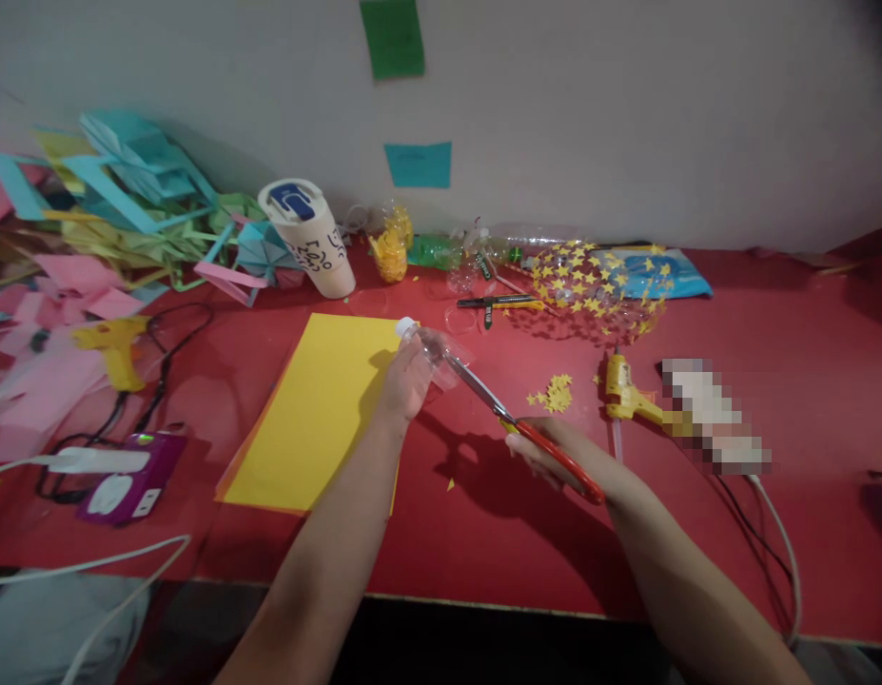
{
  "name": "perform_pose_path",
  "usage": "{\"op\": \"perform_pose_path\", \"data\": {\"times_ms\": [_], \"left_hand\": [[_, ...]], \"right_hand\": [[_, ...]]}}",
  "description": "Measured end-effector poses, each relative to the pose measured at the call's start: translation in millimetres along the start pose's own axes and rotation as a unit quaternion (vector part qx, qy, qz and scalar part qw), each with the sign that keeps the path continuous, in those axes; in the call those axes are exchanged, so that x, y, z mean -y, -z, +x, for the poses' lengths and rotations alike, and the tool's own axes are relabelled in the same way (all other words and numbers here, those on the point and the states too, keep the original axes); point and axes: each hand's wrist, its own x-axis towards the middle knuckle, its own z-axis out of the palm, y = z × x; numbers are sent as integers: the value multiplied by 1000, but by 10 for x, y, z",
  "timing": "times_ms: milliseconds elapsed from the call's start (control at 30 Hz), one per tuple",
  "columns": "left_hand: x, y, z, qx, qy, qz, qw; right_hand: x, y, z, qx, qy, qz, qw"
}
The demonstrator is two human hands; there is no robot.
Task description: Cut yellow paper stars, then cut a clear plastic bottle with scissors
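Note:
My left hand [407, 379] is closed around a clear plastic bottle top [444, 364] with a white cap, held above the right edge of a stack of yellow paper [304, 409]. In my right hand [547, 452] is a pair of scissors [555, 457] with red handles. Their metal blades point up and left and reach the clear plastic; whether they are biting into it I cannot tell. A small pile of yellow paper stars [555, 393] lies on the red table [483, 557] just beyond my right hand.
A yellow glue gun [626, 390] lies at right, another glue gun [116, 350] at left near a purple power strip [133, 476]. Behind stand a white tumbler [316, 243], a star-covered clear bottle [597, 290] and a cutter knife [501, 303]. Folded coloured paper [127, 209] fills the left back.

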Motion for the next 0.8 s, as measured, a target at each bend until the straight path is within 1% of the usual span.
{"op": "perform_pose_path", "data": {"times_ms": [200, 367, 533, 600, 700, 800], "left_hand": [[14, 38, 19, 16, -13, 17, 1000], [13, 88, 38, 35, -25, 18, 999], [-15, 98, 40, 29, -29, 3, 999], [-30, 83, 32, 17, -25, -1, 1000], [-34, 49, 14, 2, -19, 1, 1000], [-13, 23, -2, 19, -17, 26, 999]], "right_hand": [[-2, 2, -3, 6, -16, 5, 1000], [18, -22, 12, 0, -53, 6, 999], [16, -58, 70, -15, -91, -11, 996], [-8, -66, 84, -14, -83, -16, 996], [-64, -66, 89, -9, -36, -23, 999], [-113, -63, 84, -4, 7, -32, 999]]}}
